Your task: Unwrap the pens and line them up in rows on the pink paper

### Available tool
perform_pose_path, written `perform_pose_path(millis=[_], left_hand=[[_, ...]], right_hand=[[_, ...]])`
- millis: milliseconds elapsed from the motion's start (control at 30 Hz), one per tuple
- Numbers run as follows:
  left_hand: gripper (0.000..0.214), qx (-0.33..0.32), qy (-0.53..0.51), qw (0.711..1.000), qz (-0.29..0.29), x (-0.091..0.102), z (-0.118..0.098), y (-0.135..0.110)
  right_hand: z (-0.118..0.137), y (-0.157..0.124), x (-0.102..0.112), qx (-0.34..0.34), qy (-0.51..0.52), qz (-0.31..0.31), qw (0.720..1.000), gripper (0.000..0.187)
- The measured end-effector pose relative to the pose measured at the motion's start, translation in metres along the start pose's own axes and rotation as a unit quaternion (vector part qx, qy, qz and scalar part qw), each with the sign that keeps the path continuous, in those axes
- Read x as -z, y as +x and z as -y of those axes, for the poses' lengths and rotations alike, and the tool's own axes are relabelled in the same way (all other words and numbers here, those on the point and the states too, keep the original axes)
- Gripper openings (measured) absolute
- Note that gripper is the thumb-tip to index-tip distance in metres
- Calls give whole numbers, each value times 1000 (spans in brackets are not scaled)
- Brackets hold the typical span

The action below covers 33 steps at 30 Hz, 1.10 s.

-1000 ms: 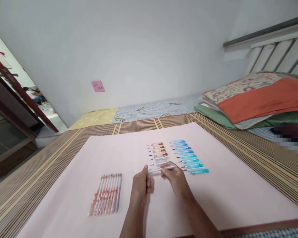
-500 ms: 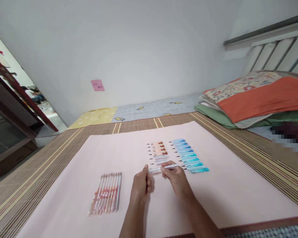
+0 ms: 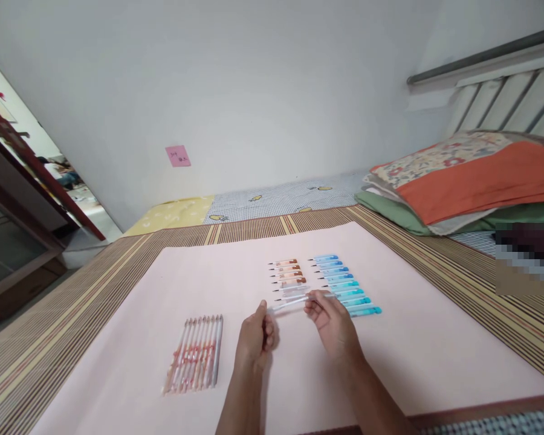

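A slim whitish pen point(image 3: 290, 302) is stretched between my two hands above the pink sheet, with fine detail too blurred to make out. My left hand point(image 3: 255, 332) pinches its left end between thumb and curled fingers. The fingers of my right hand point(image 3: 333, 317) are closed on its right end. Just beyond lie brown-ended pens point(image 3: 289, 269) and pale clear ones, with thin dark tips pointing left. A column of blue pens point(image 3: 338, 277) lies to their right, its nearest ones partly behind my right hand.
Several pink-patterned clear pens point(image 3: 194, 356) lie side by side at the left of the pink sheet point(image 3: 131, 302). Around it is a striped mat point(image 3: 113, 266). Folded orange bedding point(image 3: 480, 175) is piled at right, and a pink note point(image 3: 178, 156) sticks to the wall.
My right hand has shifted right and slightly away, sliding along or drawing out part of the pen. A thinner white length now shows between the hands. My left hand has barely moved.
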<state>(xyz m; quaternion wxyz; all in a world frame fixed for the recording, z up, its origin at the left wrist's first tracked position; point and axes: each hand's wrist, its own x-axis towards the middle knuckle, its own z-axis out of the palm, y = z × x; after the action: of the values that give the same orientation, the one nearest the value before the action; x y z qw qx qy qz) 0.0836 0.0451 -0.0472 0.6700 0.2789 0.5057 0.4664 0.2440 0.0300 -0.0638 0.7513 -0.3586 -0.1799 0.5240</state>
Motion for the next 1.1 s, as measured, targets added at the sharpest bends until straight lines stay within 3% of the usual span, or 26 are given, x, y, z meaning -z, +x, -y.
perform_pose_path(millis=[267,467,700,767,933,1100], left_hand=[[63,-6,-30,999,14,3,1,3],[52,-1,-162,986,26,1,3,6],[41,-24,-277,960,24,2,3,8],[42,-19,-293,956,23,1,3,8],[46,-38,-304,952,18,5,0,8],[51,-27,-269,962,29,12,-5,6]], right_hand=[[-1,9,13,11,24,-43,999,25],[-16,-6,-2,-56,-19,25,998,34],[-45,-31,-22,-156,-79,122,977,46],[-56,-34,-25,-136,-138,120,974,47],[-72,-43,-33,6,-268,126,955,32],[-55,-47,-29,87,-450,170,872,22]])
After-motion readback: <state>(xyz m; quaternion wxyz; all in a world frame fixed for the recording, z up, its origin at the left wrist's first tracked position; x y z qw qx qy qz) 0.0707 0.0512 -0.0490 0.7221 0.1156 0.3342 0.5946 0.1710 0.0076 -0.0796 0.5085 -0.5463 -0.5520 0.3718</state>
